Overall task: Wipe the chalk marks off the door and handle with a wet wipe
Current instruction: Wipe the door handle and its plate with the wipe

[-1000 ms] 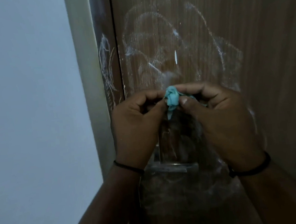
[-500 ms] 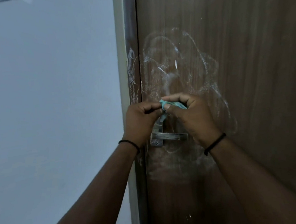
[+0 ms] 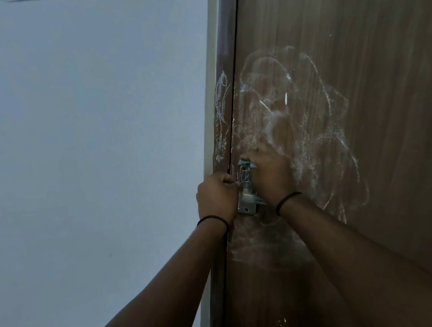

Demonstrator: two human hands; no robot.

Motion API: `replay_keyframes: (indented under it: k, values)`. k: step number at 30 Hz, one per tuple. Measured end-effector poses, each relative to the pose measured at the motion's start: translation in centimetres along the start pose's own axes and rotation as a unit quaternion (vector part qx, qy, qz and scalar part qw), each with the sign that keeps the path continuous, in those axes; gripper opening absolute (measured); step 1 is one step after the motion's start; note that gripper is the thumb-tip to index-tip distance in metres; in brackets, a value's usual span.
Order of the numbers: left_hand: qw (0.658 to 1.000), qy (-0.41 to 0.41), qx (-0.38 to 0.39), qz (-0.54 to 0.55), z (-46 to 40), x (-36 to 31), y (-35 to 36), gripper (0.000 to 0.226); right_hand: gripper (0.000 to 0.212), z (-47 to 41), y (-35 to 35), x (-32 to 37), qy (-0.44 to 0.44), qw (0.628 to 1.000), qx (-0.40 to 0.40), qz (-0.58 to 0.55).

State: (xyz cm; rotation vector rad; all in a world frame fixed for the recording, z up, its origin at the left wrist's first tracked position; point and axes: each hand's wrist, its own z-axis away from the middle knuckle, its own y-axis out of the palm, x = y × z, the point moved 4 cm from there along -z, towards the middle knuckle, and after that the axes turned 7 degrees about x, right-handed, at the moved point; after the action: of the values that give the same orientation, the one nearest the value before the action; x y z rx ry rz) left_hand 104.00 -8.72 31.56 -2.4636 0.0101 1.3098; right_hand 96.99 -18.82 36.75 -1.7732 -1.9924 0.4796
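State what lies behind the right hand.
Behind the right hand lie the chalk-marked door and part of the handle; the wipe peeks out. The handle's lever is covered.

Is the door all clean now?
No, white chalk marks still swirl over the brown door above the handle, where the right hand holds the wet wipe.

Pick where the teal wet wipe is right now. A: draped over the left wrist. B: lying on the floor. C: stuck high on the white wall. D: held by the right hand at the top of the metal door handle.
D: the teal wet wipe peeks out from the right hand, just above the chalk-marked metal door handle.
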Motion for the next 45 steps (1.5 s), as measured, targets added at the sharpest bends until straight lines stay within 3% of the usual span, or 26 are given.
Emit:
replay_keyframes:
  k: [5,11,17,23,27,33,41,45]
  values:
    - [1.000,0.000,-0.013,-0.019,-0.5,0.6,0.5,0.021,0.019,0.1,-0.5,-1.0,-0.082,0.985,0.018,0.148]
    - [0.999,0.028,-0.027,-0.022,-0.4,1.4,1.3,0.016,0.025,0.3,-0.7,-1.7,-0.021,0.975,0.073,0.210]
    - [0.999,0.038,-0.027,-0.025,-0.4,1.0,2.2,0.017,0.026,0.1,-0.9,-1.0,-0.054,0.971,0.109,0.207]
    - [0.998,0.041,-0.013,-0.048,-0.3,0.8,2.2,0.018,0.025,1.9,-2.2,-3.6,0.019,0.978,0.132,0.161]
    - [0.999,0.037,-0.013,-0.034,-0.2,0.9,2.2,0.018,0.024,1.7,-1.6,-3.2,0.037,0.994,0.070,0.080]
    - [0.999,0.031,-0.030,-0.022,-0.6,1.3,2.1,0.018,0.019,1.0,-1.3,-2.3,-0.016,0.999,0.022,0.041]
    - [0.996,0.067,-0.065,-0.015,-0.2,1.4,2.3,0.019,0.015,0.6,-0.3,-1.9,-0.121,0.983,0.111,0.087]
    - [0.996,0.051,-0.063,-0.022,-0.3,2.1,2.2,0.015,0.014,1.6,-1.9,-3.7,-0.088,0.993,0.059,0.058]
